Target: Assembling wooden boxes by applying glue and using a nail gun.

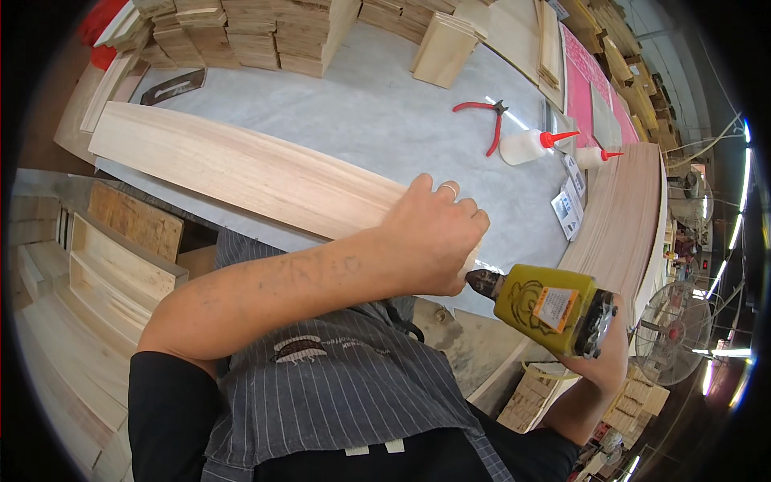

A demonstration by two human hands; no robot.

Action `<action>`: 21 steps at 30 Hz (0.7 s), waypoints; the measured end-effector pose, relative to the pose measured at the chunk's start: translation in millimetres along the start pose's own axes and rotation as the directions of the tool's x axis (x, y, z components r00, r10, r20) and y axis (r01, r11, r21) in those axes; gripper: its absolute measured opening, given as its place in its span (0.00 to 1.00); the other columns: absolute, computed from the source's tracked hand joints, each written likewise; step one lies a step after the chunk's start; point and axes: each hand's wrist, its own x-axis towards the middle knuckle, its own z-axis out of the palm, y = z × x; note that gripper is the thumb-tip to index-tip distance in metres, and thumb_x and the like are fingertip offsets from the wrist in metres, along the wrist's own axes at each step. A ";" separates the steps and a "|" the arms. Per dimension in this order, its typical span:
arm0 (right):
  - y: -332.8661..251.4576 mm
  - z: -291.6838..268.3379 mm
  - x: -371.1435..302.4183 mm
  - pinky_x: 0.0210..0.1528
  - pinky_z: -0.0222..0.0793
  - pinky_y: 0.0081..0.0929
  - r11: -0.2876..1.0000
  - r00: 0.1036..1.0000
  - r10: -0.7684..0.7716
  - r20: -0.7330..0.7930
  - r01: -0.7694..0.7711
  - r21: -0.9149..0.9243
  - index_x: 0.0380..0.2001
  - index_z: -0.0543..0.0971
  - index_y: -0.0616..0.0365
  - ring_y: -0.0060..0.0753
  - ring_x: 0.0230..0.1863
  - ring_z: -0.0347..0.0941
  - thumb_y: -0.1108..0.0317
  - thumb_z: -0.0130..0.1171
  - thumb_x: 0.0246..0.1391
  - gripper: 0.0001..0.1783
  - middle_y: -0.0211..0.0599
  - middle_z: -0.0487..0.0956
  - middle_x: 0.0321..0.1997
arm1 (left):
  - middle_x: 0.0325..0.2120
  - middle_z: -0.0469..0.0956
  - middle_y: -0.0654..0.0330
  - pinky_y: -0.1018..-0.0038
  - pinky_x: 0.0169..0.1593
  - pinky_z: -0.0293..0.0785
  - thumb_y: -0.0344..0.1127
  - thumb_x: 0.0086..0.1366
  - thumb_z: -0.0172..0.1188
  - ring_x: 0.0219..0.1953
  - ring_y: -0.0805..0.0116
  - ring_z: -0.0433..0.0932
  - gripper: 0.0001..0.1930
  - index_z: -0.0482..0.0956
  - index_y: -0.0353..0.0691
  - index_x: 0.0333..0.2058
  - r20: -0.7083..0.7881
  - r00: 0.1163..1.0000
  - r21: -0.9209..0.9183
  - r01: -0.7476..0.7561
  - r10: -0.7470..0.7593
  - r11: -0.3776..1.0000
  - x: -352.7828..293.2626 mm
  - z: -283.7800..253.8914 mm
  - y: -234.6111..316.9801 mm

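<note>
A long pale wooden board [241,165] lies slantwise across the near side of the grey table. My left hand [438,233], wearing a ring, is closed over the board's right end, its thumb side hidden from view. My right hand [613,349] grips a yellow-green power tool [540,309] with a dark tapered nose and a black rear end; most of the fingers are behind its body. The tool's nose points at the board's right end, close beside my left hand. Whether it touches the wood I cannot tell.
Red-handled pliers [495,128] and white glue bottles with red tips, one nearer [526,148], lie at the right. Stacked wood pieces [241,36] line the far edge. A pile of thin boards [614,225] stands far right, near a fan [673,331].
</note>
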 end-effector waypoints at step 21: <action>-109.0 -40.7 -29.7 0.50 0.76 0.34 0.922 0.796 0.228 -0.561 -0.362 -0.138 0.57 0.76 0.63 0.37 0.47 0.79 0.68 0.73 0.49 0.31 0.45 0.82 0.52 | 0.48 0.77 0.46 0.53 0.58 0.67 0.52 0.54 0.71 0.58 0.47 0.69 0.35 0.76 0.31 0.53 -0.497 0.795 -0.200 -0.494 0.347 0.846 -62.1 -42.8 9.7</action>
